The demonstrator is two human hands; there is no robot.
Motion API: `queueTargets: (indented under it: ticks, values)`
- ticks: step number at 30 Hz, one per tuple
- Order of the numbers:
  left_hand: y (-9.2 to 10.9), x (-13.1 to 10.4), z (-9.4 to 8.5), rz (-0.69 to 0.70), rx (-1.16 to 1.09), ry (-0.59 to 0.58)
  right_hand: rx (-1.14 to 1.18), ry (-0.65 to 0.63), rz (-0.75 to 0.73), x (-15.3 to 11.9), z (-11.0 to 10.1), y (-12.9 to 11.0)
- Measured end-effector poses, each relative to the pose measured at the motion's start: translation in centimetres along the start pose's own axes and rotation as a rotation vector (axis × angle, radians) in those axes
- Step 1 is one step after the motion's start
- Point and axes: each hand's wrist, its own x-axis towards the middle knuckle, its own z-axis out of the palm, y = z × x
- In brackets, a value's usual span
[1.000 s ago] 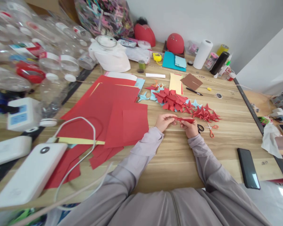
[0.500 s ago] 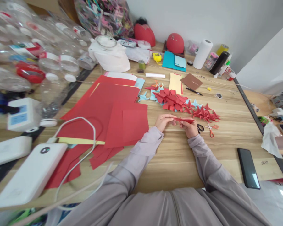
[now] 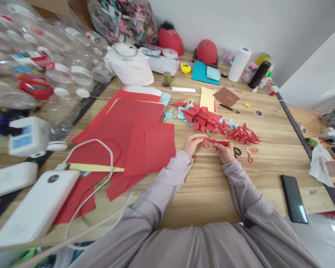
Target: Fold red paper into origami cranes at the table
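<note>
Between my two hands is a folded piece of red paper (image 3: 220,142), held just above the table. My left hand (image 3: 194,144) pinches its left end, and my right hand (image 3: 224,151) grips it further right, with the fingers closed on both sides. Right behind the hands lies a heap of folded red paper stars (image 3: 203,118), mixed with light blue ones (image 3: 169,115). Beside my right hand are black-handled scissors (image 3: 237,152), partly hidden, and orange-handled scissors (image 3: 250,153). Red paper sheets (image 3: 160,150) lie to the left of my left hand.
White power banks (image 3: 36,208) with a cable sit at the left, near many plastic bottles (image 3: 63,100). A black phone (image 3: 294,199) lies at the right front. Toward the back are a brown sheet (image 3: 226,96), a yellow tape measure (image 3: 185,68) and a white roll (image 3: 240,64).
Almost nothing differs. Both hands stay in place on the red paper, with at most a slight shift of the left fingers.
</note>
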Motion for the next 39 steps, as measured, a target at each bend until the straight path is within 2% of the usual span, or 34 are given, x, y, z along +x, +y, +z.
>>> queueTargets:
  ticks: [5, 10, 27, 31, 39]
  values:
    - [-0.2, -0.26, 0.66, 0.024, 0.171, -0.071, -0.003, -0.036, 0.01, 0.02, -0.2, 0.16]
    - [-0.58, -0.26, 1.06, 0.042, 0.201, -0.076, -0.031, -0.086, 0.018, 0.03, -0.29, 0.39]
    - [-0.3, -0.2, 0.72, -0.051, 0.02, -0.044, 0.054, -0.156, 0.079, -0.12, -0.13, 0.07]
    - [-0.3, -0.07, 0.63, -0.027, -0.018, -0.083, 0.08, -0.162, 0.053, -0.15, -0.07, 0.1]
    - [-0.55, 0.21, 0.46, -0.128, -0.107, -0.092, 0.089, -0.188, 0.049, -0.24, -0.08, 0.24]
